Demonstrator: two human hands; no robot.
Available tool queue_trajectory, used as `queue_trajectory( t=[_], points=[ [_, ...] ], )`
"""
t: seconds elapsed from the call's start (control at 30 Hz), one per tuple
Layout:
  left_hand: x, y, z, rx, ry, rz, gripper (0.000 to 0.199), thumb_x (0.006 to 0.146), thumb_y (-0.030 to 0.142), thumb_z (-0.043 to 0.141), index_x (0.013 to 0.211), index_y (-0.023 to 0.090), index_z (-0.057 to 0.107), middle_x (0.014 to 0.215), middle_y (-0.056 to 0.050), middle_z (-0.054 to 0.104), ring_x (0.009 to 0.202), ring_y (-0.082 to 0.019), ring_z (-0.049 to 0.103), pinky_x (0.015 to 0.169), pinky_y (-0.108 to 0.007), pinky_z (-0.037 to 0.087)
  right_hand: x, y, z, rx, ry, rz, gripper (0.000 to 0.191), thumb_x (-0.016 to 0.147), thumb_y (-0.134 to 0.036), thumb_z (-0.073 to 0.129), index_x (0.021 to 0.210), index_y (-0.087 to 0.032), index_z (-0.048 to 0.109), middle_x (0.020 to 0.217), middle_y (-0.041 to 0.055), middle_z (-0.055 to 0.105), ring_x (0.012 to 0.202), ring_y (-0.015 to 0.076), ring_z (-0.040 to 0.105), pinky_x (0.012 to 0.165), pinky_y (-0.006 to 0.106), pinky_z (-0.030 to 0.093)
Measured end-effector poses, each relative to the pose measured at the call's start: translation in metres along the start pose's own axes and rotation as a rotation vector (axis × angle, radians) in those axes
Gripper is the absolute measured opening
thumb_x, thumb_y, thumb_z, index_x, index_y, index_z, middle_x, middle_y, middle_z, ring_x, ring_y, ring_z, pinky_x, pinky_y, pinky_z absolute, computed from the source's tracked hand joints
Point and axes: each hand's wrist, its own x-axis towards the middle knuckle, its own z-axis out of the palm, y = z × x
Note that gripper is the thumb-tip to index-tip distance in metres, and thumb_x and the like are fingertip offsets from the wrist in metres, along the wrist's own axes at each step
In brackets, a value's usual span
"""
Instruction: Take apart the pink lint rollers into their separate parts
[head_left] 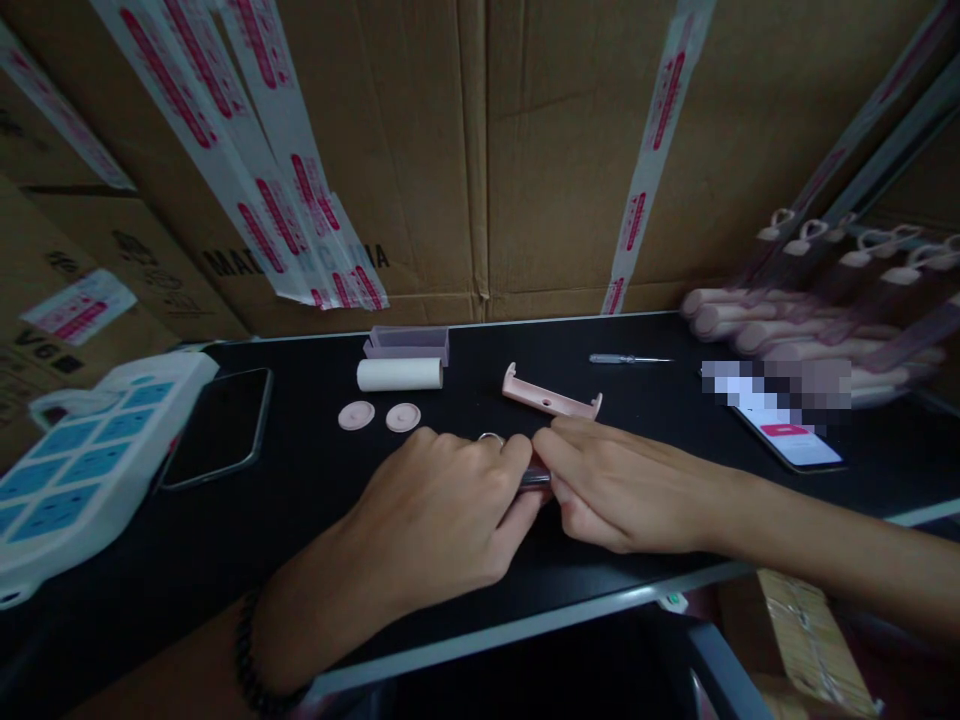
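Observation:
My left hand point(439, 505) and my right hand point(630, 485) meet above the front of the black table, both closed. A dark, shiny, narrow piece point(535, 481) shows between them; the fingers cover most of it and its kind is not clear. Just beyond my right hand lies a pink plastic bracket point(551, 401) with upturned ends and a hole in its middle. Past my left hand rest two round pink caps point(356, 416), a white roll point(400, 375) and a translucent purple tray-like part point(409, 341).
A power strip point(97, 455) and a dark phone point(217, 430) lie at left. To the right are a small screwdriver point(630, 359), a lit phone point(795, 435) and several pink cylindrical items with loops point(780, 325). Large cardboard boxes point(427, 150) stand behind the black table point(315, 540).

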Motion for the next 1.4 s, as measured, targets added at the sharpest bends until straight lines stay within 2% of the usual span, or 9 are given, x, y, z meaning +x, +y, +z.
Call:
queue_trajectory(
  t=[0.2, 0.5, 0.7, 0.83, 0.97, 1.07, 1.17, 1.3, 1.4],
  points=[
    [0.001, -0.001, 0.001, 0.014, 0.029, 0.062, 0.024, 0.1, 0.038, 0.052, 0.085, 0.02, 0.059, 0.074, -0.004, 0.073, 0.061, -0.03, 0.073, 0.052, -0.041, 0.052, -0.002, 0.002, 0.0, -0.02, 0.015, -0.056, 0.008, 0.083, -0.017, 0.036, 0.085, -0.021, 0.043, 0.075, 0.0056, 0.056, 0.068, 0.0187, 0.047, 0.07, 0.033, 0.04],
    [-0.002, 0.007, 0.007, 0.104, 0.019, 0.013, 0.023, 0.101, 0.036, 0.053, 0.089, 0.019, 0.06, 0.074, -0.005, 0.072, 0.057, -0.03, 0.071, 0.048, -0.038, 0.045, 0.0, -0.018, -0.003, 0.037, -0.116, 0.19, 0.01, 0.088, -0.018, 0.034, 0.094, -0.019, 0.042, 0.081, 0.0065, 0.062, 0.067, 0.0201, 0.056, 0.065, 0.034, 0.038],
    [0.0, 0.002, 0.002, 0.231, 0.06, -0.096, 0.032, 0.103, 0.044, 0.051, 0.086, 0.018, 0.06, 0.066, -0.008, 0.068, 0.056, -0.032, 0.07, 0.05, -0.036, 0.042, -0.011, -0.01, 0.003, 0.043, -0.121, 0.359, 0.009, 0.095, -0.021, 0.034, 0.097, -0.019, 0.043, 0.074, 0.0039, 0.061, 0.061, 0.0207, 0.056, 0.06, 0.034, 0.031],
    [0.006, -0.003, 0.005, -0.025, 0.005, 0.005, 0.023, 0.101, 0.041, 0.057, 0.096, 0.019, 0.06, 0.082, -0.006, 0.074, 0.069, -0.029, 0.073, 0.058, -0.035, 0.046, -0.015, 0.005, -0.002, 0.23, 0.036, 0.254, 0.008, 0.101, -0.023, 0.038, 0.1, -0.019, 0.045, 0.091, 0.0044, 0.061, 0.076, 0.018, 0.058, 0.071, 0.032, 0.04],
    [0.01, -0.028, 0.01, -0.449, 0.177, -0.159, 0.024, 0.102, 0.044, 0.054, 0.109, 0.022, 0.059, 0.101, -0.006, 0.074, 0.087, -0.025, 0.072, 0.075, -0.035, 0.051, -0.006, 0.02, -0.007, 0.412, 0.213, 0.179, 0.015, 0.108, -0.031, 0.042, 0.114, -0.02, 0.051, 0.101, 0.0031, 0.062, 0.085, 0.0144, 0.057, 0.079, 0.028, 0.043],
    [0.012, -0.056, 0.01, -1.021, 0.286, -0.21, 0.025, 0.106, 0.042, 0.044, 0.115, 0.022, 0.056, 0.094, -0.004, 0.071, 0.079, -0.018, 0.07, 0.072, -0.03, 0.053, 0.003, 0.028, 0.003, 0.552, 0.336, 0.202, 0.023, 0.108, -0.037, 0.047, 0.124, -0.022, 0.055, 0.108, 0.0034, 0.065, 0.092, 0.014, 0.059, 0.08, 0.026, 0.045],
    [0.014, -0.076, 0.009, -1.39, 0.42, -0.279, 0.022, 0.103, 0.041, 0.053, 0.112, 0.022, 0.05, 0.097, -0.005, 0.074, 0.087, -0.021, 0.073, 0.08, -0.034, 0.057, 0.011, 0.032, 0.022, 0.664, 0.394, 0.264, 0.026, 0.104, -0.038, 0.056, 0.126, -0.024, 0.055, 0.108, 0.0027, 0.067, 0.094, 0.015, 0.063, 0.082, 0.027, 0.047],
    [0.015, -0.089, 0.013, -1.494, 0.498, -0.387, 0.025, 0.098, 0.04, 0.064, 0.107, 0.022, 0.049, 0.107, -0.009, 0.077, 0.106, -0.025, 0.073, 0.088, -0.037, 0.057, 0.017, 0.033, 0.038, 0.582, 0.298, 0.312, 0.019, 0.099, -0.032, 0.065, 0.112, -0.022, 0.055, 0.1, 0.0014, 0.068, 0.087, 0.0151, 0.065, 0.078, 0.027, 0.048],
    [0.016, -0.093, 0.018, -1.4, 0.544, -0.412, 0.029, 0.094, 0.042, 0.07, 0.108, 0.021, 0.056, 0.113, -0.009, 0.074, 0.105, -0.023, 0.071, 0.082, -0.032, 0.057, 0.021, 0.034, 0.035, 0.454, 0.227, 0.257, 0.01, 0.098, -0.024, 0.064, 0.106, -0.021, 0.06, 0.106, 0.0034, 0.068, 0.091, 0.0155, 0.065, 0.082, 0.028, 0.048]
  ],
)
